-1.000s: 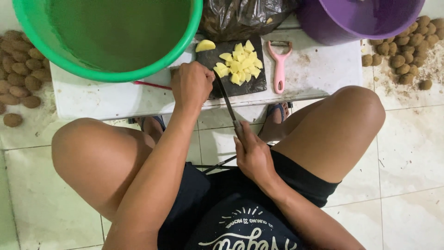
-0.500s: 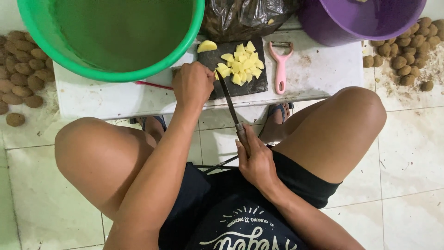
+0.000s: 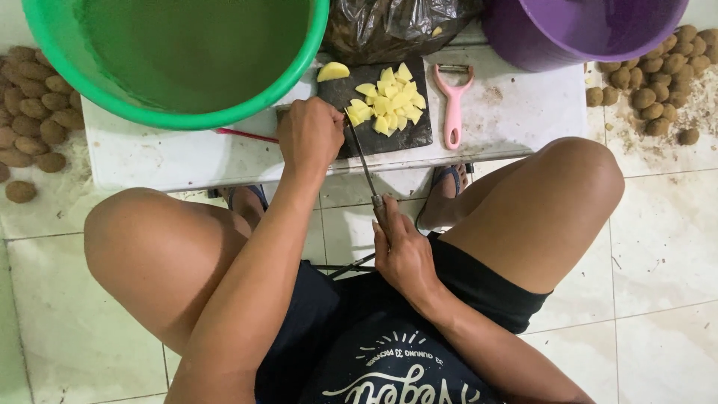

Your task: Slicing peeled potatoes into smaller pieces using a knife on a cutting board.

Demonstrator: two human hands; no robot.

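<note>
On the dark cutting board (image 3: 404, 135), a heap of yellow potato chunks (image 3: 389, 101) lies cut. The left hand (image 3: 310, 135) is curled at the board's near-left edge; the right hand (image 3: 400, 251) grips the knife (image 3: 364, 161). Many brown potatoes (image 3: 658, 93) beside the counter (image 3: 516, 112) remain uncut.

The right hand (image 3: 404, 251) is gripping a long thin-bladed knife (image 3: 364, 166), its blade lying on a dark rectangular cutting board (image 3: 389, 138) beside yellow potato chunks (image 3: 389, 103). The left hand (image 3: 310, 135) is resting fisted at the board's edge, near a pink plastic peeler (image 3: 452, 105).
</note>
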